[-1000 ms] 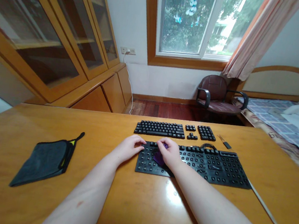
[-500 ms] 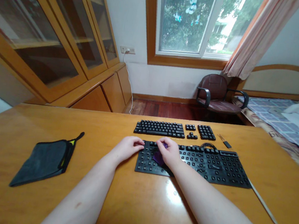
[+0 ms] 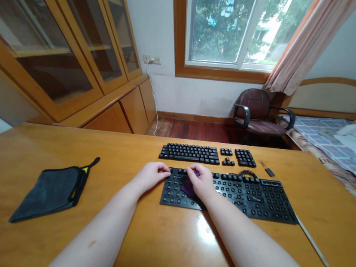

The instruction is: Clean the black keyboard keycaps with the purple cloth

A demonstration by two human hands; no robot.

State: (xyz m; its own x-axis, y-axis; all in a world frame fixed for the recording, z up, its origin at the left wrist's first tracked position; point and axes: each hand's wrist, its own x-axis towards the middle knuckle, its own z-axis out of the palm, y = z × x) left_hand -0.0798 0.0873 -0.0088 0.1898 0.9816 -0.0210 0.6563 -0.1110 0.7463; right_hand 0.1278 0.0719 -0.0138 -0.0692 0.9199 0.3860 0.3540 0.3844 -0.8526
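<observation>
A black keyboard (image 3: 272, 205) lies on the desk with most of its keycaps off, bare switch posts showing; the top row still has caps. At its upper left corner, my left hand (image 3: 153, 176) is closed, thumb and fingertips gripping the edge. My right hand (image 3: 202, 182) is over the left part of the keyboard, its fingers pinched round a purple cloth (image 3: 188, 188). Part of the cloth hangs below the fingers onto the switches; the rest is hidden by the hand.
Loose keycaps (image 3: 190, 153) stand in keyboard order behind, with a keycap puller (image 3: 269, 172) to their right. A grey cloth (image 3: 51, 189) with black and yellow trim lies at left. A thin pale stick (image 3: 313, 245) rests at right. A chair (image 3: 254, 110) stands beyond the desk (image 3: 98, 145).
Almost nothing differs. Both hands and the purple cloth keep their places, and the whole view has shifted very slightly.
</observation>
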